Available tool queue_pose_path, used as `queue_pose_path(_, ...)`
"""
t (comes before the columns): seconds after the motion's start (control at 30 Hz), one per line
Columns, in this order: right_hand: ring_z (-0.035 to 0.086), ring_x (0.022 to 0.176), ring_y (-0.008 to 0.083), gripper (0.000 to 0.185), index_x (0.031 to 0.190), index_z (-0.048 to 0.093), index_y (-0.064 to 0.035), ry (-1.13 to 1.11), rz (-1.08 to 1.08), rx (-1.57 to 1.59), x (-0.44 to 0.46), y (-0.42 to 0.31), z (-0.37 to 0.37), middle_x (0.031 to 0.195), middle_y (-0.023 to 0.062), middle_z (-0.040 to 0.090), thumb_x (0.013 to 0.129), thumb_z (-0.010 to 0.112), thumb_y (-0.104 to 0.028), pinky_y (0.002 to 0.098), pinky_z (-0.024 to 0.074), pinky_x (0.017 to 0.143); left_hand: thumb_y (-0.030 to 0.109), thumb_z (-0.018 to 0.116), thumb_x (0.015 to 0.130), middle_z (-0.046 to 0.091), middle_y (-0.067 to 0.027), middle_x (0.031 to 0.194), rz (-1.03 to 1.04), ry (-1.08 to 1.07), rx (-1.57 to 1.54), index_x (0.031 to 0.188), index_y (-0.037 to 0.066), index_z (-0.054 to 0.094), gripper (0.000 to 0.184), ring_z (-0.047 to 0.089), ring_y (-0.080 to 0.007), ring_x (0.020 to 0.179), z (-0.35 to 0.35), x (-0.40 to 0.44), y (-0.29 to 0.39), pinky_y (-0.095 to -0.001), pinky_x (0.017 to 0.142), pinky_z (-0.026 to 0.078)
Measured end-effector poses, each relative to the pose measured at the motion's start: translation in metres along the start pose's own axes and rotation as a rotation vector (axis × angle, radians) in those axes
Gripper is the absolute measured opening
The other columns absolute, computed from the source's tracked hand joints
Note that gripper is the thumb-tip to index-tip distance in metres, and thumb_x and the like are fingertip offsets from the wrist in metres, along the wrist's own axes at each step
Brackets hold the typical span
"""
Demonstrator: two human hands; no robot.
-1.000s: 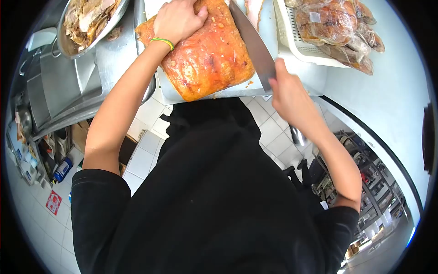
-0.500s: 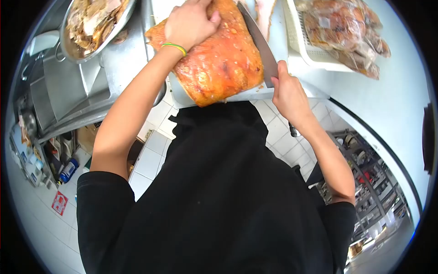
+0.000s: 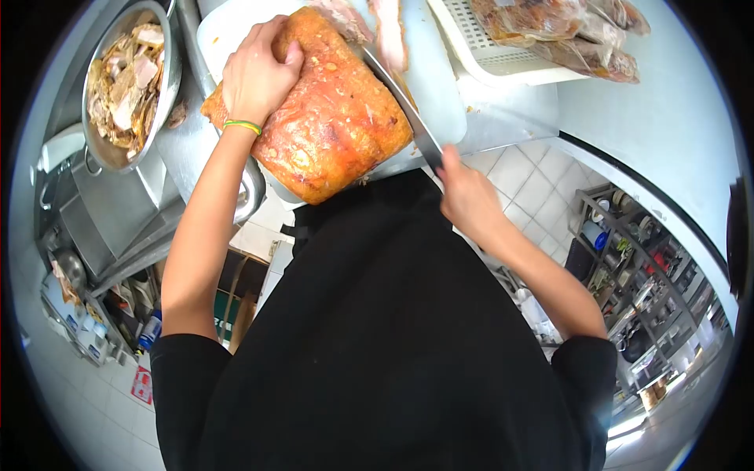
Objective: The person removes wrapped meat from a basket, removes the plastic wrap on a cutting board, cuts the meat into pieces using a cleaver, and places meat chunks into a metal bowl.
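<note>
A large slab of roast pork [image 3: 334, 118] with golden, blistered skin lies on a white cutting board [image 3: 444, 86]. My left hand [image 3: 258, 78], with a green and yellow band at the wrist, grips its upper left part, fingers curled over it and thumb on the skin. Closed around a knife's handle is my right hand [image 3: 471, 196], low and right of the slab. The long knife blade [image 3: 402, 98] runs along the slab's right edge; how deep it sits cannot be told. Cut pork strips [image 3: 389, 35] lie beyond the blade.
At the upper left, a metal bowl [image 3: 174, 74] holds meat pieces, above a steel sink [image 3: 102, 212]. A white perforated basket [image 3: 503, 77] with bagged meat [image 3: 542, 27] stands at the upper right. A rack [image 3: 644, 290] with kitchenware is below the right counter.
My right hand has drawn the knife back toward my body along the slab's right edge. My left hand still holds the slab. The whole view has shifted somewhat.
</note>
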State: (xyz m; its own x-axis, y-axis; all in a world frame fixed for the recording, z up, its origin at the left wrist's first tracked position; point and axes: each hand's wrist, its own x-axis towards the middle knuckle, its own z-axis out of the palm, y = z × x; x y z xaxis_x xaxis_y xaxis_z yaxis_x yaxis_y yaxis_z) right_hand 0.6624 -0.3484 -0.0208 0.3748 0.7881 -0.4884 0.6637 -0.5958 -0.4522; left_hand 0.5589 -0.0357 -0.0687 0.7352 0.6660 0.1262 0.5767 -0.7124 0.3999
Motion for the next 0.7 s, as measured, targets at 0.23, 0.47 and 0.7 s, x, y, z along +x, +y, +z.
queue_pose_path(0.23, 0.06, 0.072, 0.0467, 0.029, 0.116, 0.04, -0.0022, 0.156, -0.221, 0.094, 0.106, -0.007, -0.037, 0.072, 0.0253, 0.061, 0.093, 0.054, -0.013, 0.0543, 0.0444, 0.063, 0.022, 0.06, 0.081, 0.057, -0.0072, 0.126, 0.137, 0.022, -0.035, 0.122, 0.016, 0.06, 0.041, 0.057, -0.0292, 0.111, -0.001, 0.006, 0.001, -0.0449, 0.094, 0.044)
queue_pose_path(0.47, 0.059, 0.076, 0.0476, 0.026, 0.114, 0.044, -0.0029, 0.234, 0.028, 0.233, 0.004, 0.009, -0.077, 0.076, 0.025, 0.061, 0.092, 0.055, -0.01, 0.0522, 0.0433, 0.063, -0.005, 0.045, 0.066, 0.06, -0.0104, 0.123, 0.729, -0.338, -0.144, 0.117, 0.009, 0.061, 0.055, 0.053, -0.0309, 0.119, -0.007, 0.039, 0.006, -0.0412, 0.106, 0.035)
queue_pose_path(0.7, 0.057, 0.076, 0.049, 0.021, 0.11, 0.048, -0.0028, 0.096, 0.484, 0.268, -0.134, 0.0, -0.02, 0.074, 0.0267, 0.059, 0.092, 0.057, -0.006, 0.047, 0.0462, 0.064, 0.0, 0.044, 0.075, 0.061, -0.0148, 0.107, 0.612, -0.379, -0.464, 0.108, 0.002, 0.061, 0.037, 0.056, -0.0338, 0.105, -0.003, 0.053, -0.02, -0.0364, 0.091, 0.045)
